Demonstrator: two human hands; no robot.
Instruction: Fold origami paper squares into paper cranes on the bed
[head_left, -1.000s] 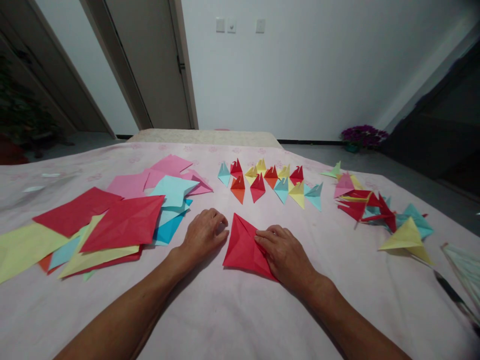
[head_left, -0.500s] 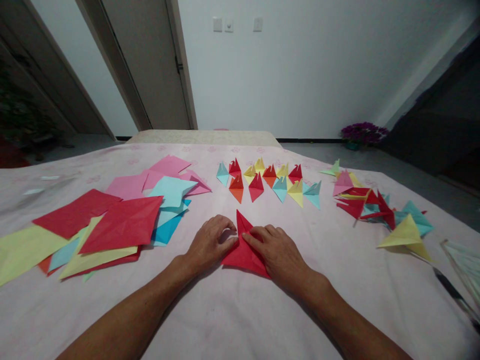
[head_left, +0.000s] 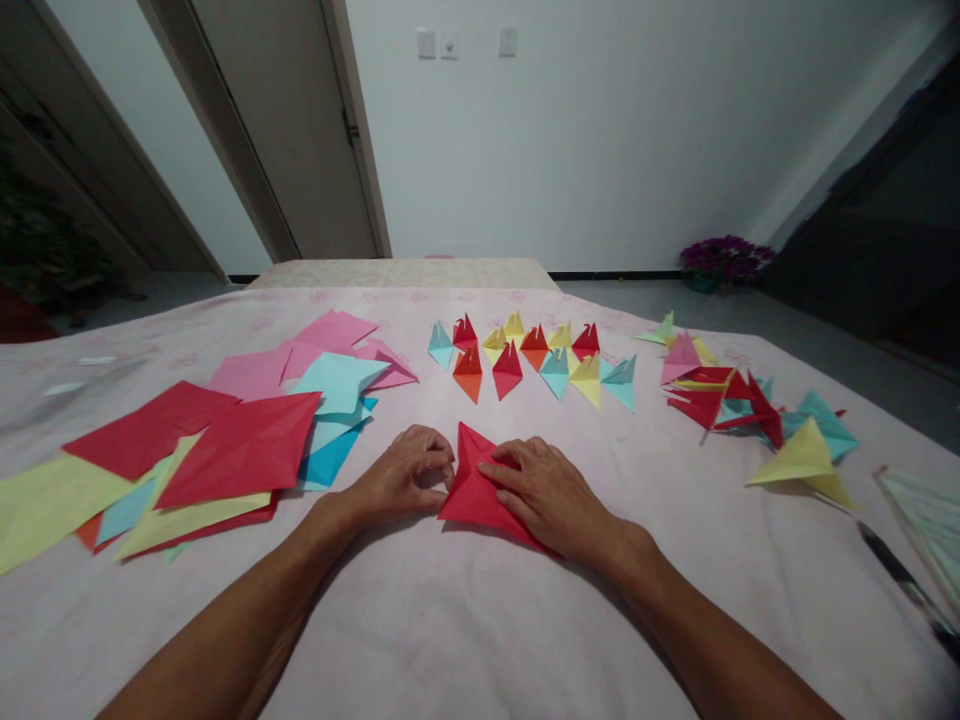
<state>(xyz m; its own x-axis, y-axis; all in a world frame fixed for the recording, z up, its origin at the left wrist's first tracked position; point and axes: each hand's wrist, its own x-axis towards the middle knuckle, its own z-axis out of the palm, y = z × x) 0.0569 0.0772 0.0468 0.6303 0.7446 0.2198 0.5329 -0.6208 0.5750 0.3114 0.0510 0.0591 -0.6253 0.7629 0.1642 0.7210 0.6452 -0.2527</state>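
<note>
A folded red paper (head_left: pixel 471 482) lies on the pink cloth (head_left: pixel 450 620) in front of me. My left hand (head_left: pixel 397 472) is curled, its fingertips pinching the paper's left edge. My right hand (head_left: pixel 541 492) lies on the paper's right half, fingers pressing it down. A loose spread of flat coloured sheets (head_left: pixel 232 450) lies to the left of my left hand.
A row of small folded paper shapes (head_left: pixel 525 362) stands beyond my hands. A heap of folded pieces (head_left: pixel 750 415) lies at the right, with a yellow one (head_left: pixel 804 458) nearest. A dark, thin object (head_left: pixel 900 590) lies at the right edge. A door and wall stand behind.
My left hand has moved right from the cloth to the red paper's left edge. The right hand has slid left over the paper, which is now folded narrower.
</note>
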